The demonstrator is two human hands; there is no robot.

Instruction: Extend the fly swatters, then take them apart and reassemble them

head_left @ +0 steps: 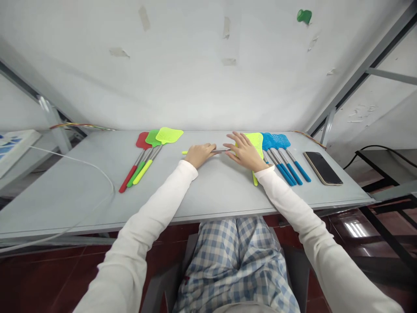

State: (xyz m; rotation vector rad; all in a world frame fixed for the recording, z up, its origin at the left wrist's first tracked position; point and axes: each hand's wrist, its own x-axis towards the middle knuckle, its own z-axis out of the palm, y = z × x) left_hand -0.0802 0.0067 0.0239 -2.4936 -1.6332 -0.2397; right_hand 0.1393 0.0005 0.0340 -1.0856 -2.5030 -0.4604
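My left hand is closed around the yellow handle of a telescopic fly swatter held sideways above the table, its metal rod pointing right. My right hand is open, fingers spread, at the far end of that rod. Partly behind it shows a yellow swatter head; whether it belongs to the held swatter I cannot tell. Below the right hand a yellow handle end sticks out. Several blue fly swatters lie just right of it. To the left lie a red, a green and a yellow fly swatter.
The grey table stands against a white wall. A phone lies at its right end. A white cable crosses the left side. Metal frame bars rise at the right.
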